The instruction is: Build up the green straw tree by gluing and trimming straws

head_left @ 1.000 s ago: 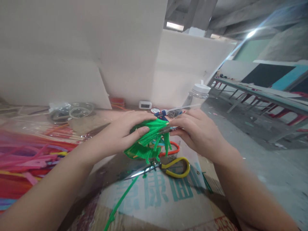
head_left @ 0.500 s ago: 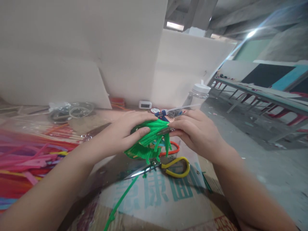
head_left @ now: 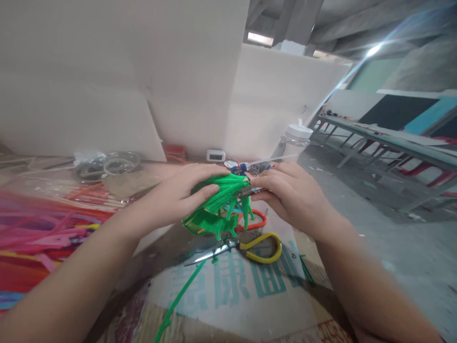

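Note:
My left hand (head_left: 193,188) is closed around a bright green, fuzzy pipe-cleaner piece (head_left: 224,188), thumb on its near side. Its strands lie side by side, and several short ends hang down at the right. My right hand (head_left: 293,193) pinches a small dark metal tool (head_left: 246,191), whose tip touches the right end of the piece. Most of the tool is hidden in the fingers, so its kind cannot be told. Below lie scissors (head_left: 236,245) with a yellow handle loop; an orange loop (head_left: 262,219) shows beside it. A loose green pipe cleaner (head_left: 182,288) lies near the blades.
Pink, red and orange pipe cleaners (head_left: 46,243) are heaped at left. Behind stand a small white digital timer (head_left: 215,156), coiled wire (head_left: 119,166) and a clear bottle with a white lid (head_left: 299,131). A pale board (head_left: 185,85) rises behind the table; another long table (head_left: 392,140) stands at right.
The green piece has turned slightly, and its right end shows more beside the metal tool. Both hands stay nearly in place with their grips kept.

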Demonstrator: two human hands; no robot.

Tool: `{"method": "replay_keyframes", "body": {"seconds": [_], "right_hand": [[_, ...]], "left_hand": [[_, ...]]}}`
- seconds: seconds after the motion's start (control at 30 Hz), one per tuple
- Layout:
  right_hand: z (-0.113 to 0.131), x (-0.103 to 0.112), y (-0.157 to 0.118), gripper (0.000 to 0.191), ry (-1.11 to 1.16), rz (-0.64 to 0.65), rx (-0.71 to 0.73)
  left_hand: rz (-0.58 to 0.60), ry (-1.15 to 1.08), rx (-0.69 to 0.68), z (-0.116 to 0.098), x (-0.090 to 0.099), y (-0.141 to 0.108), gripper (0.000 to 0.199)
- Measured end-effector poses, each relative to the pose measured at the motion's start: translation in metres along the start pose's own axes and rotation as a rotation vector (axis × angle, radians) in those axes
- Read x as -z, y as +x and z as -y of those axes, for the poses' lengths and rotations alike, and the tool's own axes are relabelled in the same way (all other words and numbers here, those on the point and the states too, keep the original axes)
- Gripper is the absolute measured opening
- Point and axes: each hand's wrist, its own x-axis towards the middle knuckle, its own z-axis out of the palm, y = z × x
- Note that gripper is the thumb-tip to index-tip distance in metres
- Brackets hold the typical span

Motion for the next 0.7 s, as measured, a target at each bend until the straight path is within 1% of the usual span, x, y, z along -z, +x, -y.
{"method": "replay_keyframes", "body": {"seconds": [0.3, 0.7], "right_hand": [[0.0049, 0.0014, 0.0030, 0.016, -0.023, -0.017, 0.029], [0.0053, 0.0003, 0.0034, 0.013, -0.045, -0.017, 0.040]], "left_hand": [[-0.010, 0.007, -0.025, -0.0061, 0.0003, 0.0015, 0.041], [-0.018, 0.003, -0.024, -0.0073, 0.0007, 0.0020, 0.040]]}}
